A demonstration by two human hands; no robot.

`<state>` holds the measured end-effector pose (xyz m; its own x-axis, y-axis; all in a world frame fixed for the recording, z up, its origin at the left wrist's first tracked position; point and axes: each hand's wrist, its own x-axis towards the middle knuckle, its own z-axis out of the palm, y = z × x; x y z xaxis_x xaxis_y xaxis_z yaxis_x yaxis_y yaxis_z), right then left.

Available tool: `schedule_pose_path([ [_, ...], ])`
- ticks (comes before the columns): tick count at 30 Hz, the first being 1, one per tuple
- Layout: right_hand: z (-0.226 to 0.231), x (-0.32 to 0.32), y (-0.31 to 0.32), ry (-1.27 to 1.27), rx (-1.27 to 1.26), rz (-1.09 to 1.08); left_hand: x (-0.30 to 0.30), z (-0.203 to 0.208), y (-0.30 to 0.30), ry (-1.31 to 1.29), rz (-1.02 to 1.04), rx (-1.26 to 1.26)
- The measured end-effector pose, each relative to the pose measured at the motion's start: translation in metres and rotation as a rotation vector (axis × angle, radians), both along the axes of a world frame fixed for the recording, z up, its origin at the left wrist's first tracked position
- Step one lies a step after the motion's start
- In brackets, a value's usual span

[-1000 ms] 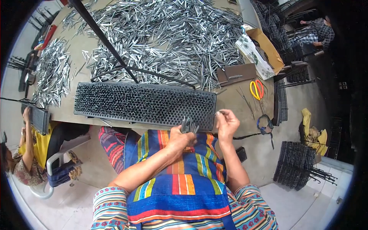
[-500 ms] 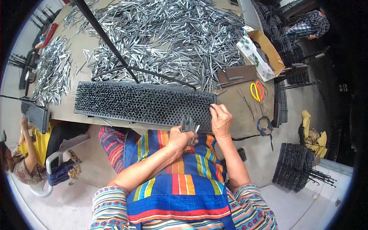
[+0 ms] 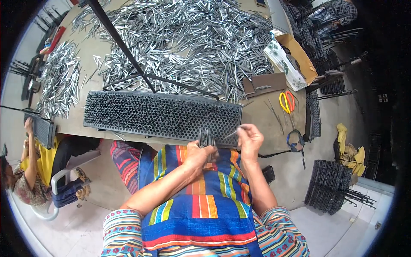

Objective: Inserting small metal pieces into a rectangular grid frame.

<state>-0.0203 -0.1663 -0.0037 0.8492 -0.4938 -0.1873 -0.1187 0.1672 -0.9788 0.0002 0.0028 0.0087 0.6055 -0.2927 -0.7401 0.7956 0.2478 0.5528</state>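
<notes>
A long black perforated rack (image 3: 158, 115) leans at the table's near edge, its holes filled with dark rods over much of the left and middle. Bare holes show toward its right end. My left hand (image 3: 198, 156) is closed around a bundle of thin metal rods (image 3: 206, 137) that stick up in front of the rack's lower right part. Just right of it, my right hand (image 3: 251, 142) pinches a single metal rod (image 3: 230, 134) pointing left across the rack's right end. The fingertips of my left hand are partly hidden by the bundle.
A broad heap of loose metal rods (image 3: 192, 47) covers the table behind the rack. A dark metal bar (image 3: 117, 40) slants over it. To the right are orange-and-yellow-handled scissors (image 3: 287, 103) and an open carton (image 3: 295, 60). Another person (image 3: 30, 167) works at the left.
My right hand has drawn back from the rack's right edge, slightly right and down, and now shows a rod in its pinch. My left hand with the bundle has shifted slightly left.
</notes>
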Motion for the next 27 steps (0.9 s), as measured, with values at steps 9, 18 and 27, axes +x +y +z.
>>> schedule_pose_path([
  [9, -0.016, 0.023, -0.03, -0.123, -0.77, -0.061, 0.0, 0.008, 0.001, 0.035, -0.084, -0.009],
  [18, -0.004, 0.019, -0.021, -0.039, -1.171, 0.088, 0.001, 0.004, 0.003, 0.08, -0.056, -0.093],
  [27, 0.008, -0.011, 0.009, 0.099, -0.359, 0.463, 0.001, 0.002, 0.007, 0.093, -0.041, -0.141],
])
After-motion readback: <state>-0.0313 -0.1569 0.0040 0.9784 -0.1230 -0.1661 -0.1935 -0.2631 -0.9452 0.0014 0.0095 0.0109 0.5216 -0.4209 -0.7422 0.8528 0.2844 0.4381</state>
